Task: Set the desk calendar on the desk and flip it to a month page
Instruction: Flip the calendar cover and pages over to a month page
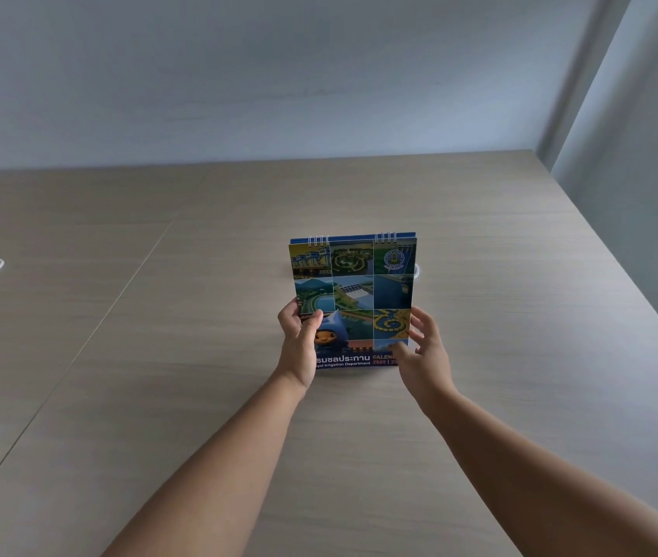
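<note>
Nine photo tiles cover the spiral-bound desk calendar (353,291).

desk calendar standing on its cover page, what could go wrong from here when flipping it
1. The desk calendar stands upright on a narrow base. Only the left hand has a grip on its lower left edge, so lifting the cover could tip it backward.
2. The right hand is open at the lower right corner, thumb on the cover. It might catch several pages at once and miss the month page.
3. The pages hang on two small sets of wire rings, so a fast flip might snag or tear there.
</note>
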The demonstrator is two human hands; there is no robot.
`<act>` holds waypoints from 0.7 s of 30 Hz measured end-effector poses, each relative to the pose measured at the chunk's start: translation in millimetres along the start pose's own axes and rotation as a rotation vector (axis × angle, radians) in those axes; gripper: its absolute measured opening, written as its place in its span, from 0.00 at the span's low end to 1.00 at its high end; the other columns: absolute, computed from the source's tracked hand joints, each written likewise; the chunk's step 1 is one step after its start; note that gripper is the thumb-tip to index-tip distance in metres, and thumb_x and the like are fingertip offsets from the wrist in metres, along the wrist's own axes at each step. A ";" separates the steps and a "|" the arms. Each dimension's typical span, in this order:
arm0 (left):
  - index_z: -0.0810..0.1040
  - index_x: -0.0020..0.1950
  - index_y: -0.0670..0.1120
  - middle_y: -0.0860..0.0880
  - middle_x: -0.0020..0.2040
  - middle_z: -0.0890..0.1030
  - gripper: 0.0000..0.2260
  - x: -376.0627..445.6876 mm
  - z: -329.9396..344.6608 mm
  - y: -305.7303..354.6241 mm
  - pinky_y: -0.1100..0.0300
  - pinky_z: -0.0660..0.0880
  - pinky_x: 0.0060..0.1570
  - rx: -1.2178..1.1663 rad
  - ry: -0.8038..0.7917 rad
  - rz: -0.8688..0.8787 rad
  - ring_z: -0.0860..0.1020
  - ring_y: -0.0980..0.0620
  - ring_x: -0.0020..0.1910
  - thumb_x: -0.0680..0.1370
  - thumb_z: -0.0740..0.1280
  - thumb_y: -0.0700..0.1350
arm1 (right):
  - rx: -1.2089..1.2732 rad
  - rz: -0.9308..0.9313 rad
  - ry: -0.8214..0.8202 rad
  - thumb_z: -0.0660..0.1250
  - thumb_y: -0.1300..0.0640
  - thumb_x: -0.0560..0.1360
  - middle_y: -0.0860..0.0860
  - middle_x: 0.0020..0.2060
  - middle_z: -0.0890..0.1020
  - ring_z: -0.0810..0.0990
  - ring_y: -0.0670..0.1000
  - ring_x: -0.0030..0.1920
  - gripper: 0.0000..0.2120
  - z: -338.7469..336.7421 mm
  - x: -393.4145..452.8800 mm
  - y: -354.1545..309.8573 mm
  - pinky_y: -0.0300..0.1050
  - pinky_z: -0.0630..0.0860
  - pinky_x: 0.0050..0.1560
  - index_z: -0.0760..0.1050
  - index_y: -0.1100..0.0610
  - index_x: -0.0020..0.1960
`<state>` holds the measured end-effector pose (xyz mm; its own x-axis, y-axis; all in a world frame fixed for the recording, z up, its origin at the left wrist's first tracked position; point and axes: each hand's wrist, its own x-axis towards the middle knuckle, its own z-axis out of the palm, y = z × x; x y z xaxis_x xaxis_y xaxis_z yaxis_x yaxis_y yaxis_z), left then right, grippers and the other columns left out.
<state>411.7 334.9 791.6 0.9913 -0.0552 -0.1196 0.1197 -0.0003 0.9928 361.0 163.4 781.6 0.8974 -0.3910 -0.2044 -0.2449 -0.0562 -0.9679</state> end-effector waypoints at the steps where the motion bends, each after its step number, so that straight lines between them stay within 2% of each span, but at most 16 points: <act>1: 0.58 0.67 0.49 0.48 0.62 0.70 0.26 0.6 -0.2 -0.5 0.61 0.64 0.61 -0.002 0.001 -0.004 0.72 0.60 0.56 0.72 0.61 0.54 | -0.005 -0.003 0.001 0.67 0.65 0.73 0.41 0.58 0.73 0.70 0.44 0.64 0.28 -1.0 -0.1 -0.4 0.33 0.71 0.48 0.65 0.46 0.68; 5: 0.59 0.68 0.47 0.51 0.58 0.71 0.27 0.8 0.2 -2.6 0.64 0.65 0.58 0.004 0.023 0.009 0.72 0.62 0.55 0.73 0.62 0.54 | -0.054 -0.017 0.070 0.66 0.63 0.72 0.46 0.59 0.72 0.69 0.46 0.60 0.23 -3.6 -2.5 0.1 0.43 0.72 0.51 0.68 0.47 0.64; 7: 0.59 0.65 0.48 0.54 0.56 0.72 0.23 1.5 -0.6 -3.5 0.68 0.67 0.54 0.000 0.017 0.010 0.72 0.62 0.55 0.74 0.63 0.52 | -0.119 -0.069 0.136 0.68 0.61 0.71 0.47 0.54 0.72 0.71 0.50 0.56 0.15 -4.2 -1.6 -2.2 0.49 0.74 0.53 0.71 0.49 0.55; 9: 0.60 0.63 0.48 0.52 0.56 0.73 0.19 2.9 -0.8 -2.6 0.65 0.69 0.56 -0.027 0.003 -0.001 0.74 0.58 0.55 0.77 0.64 0.50 | -0.194 -0.111 0.158 0.69 0.58 0.71 0.49 0.45 0.71 0.72 0.53 0.48 0.08 -5.9 -0.4 -7.3 0.48 0.73 0.47 0.70 0.53 0.45; 11: 0.62 0.61 0.47 0.50 0.55 0.75 0.16 5.0 -1.9 0.5 0.61 0.73 0.58 -0.073 0.016 -0.005 0.75 0.52 0.57 0.79 0.64 0.49 | -0.200 -0.101 0.104 0.69 0.57 0.72 0.50 0.36 0.70 0.69 0.52 0.37 0.11 -9.4 0.3 -9.9 0.43 0.68 0.35 0.66 0.55 0.39; 12: 0.62 0.60 0.45 0.49 0.53 0.75 0.13 5.7 -3.9 4.2 0.64 0.75 0.54 -0.091 0.025 -0.013 0.75 0.52 0.55 0.81 0.62 0.47 | -0.201 -0.096 0.073 0.69 0.56 0.72 0.50 0.33 0.69 0.67 0.51 0.34 0.13 -12.4 0.1 -9.7 0.42 0.65 0.32 0.65 0.56 0.38; 14: 0.62 0.58 0.42 0.49 0.52 0.73 0.10 9.0 -9.4 13.0 0.69 0.74 0.44 -0.086 0.044 -0.039 0.74 0.56 0.51 0.83 0.57 0.47 | -0.239 -0.110 0.070 0.71 0.56 0.72 0.50 0.31 0.70 0.67 0.51 0.32 0.14 -19.7 -0.2 -8.2 0.43 0.64 0.31 0.66 0.56 0.36; 15: 0.64 0.57 0.42 0.49 0.52 0.73 0.12 11.7 -12.9 16.7 0.67 0.72 0.43 -0.067 0.048 -0.058 0.74 0.56 0.51 0.83 0.56 0.51 | -0.252 -0.117 0.087 0.71 0.56 0.71 0.50 0.32 0.71 0.67 0.51 0.32 0.14 -23.1 0.4 -7.9 0.43 0.65 0.31 0.67 0.56 0.35; 17: 0.68 0.51 0.44 0.48 0.51 0.76 0.15 17.9 -19.3 21.6 0.62 0.68 0.45 -0.034 0.024 -0.103 0.74 0.54 0.50 0.83 0.54 0.56 | -0.246 -0.097 0.114 0.72 0.56 0.71 0.51 0.32 0.72 0.69 0.51 0.32 0.14 -29.1 1.9 -9.6 0.43 0.65 0.32 0.68 0.54 0.34; 19: 0.70 0.45 0.46 0.48 0.46 0.77 0.16 23.5 -21.1 25.1 0.59 0.68 0.45 -0.031 0.013 -0.131 0.75 0.52 0.46 0.83 0.52 0.56 | -0.207 -0.061 0.126 0.72 0.56 0.71 0.51 0.30 0.71 0.68 0.51 0.31 0.13 -34.1 4.4 -14.2 0.43 0.64 0.30 0.68 0.55 0.34; 21: 0.74 0.48 0.46 0.47 0.45 0.79 0.19 23.5 -17.6 28.7 0.57 0.70 0.45 -0.029 -0.026 -0.122 0.77 0.51 0.45 0.83 0.51 0.57 | -0.171 -0.032 0.117 0.71 0.57 0.72 0.50 0.29 0.71 0.68 0.51 0.30 0.12 -38.2 6.6 -18.8 0.43 0.63 0.30 0.69 0.57 0.36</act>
<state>439.5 351.2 817.1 0.9676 -0.0821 -0.2389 0.2414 0.0207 0.9702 357.5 126.8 804.0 0.8596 -0.4898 -0.1457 -0.2843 -0.2216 -0.9328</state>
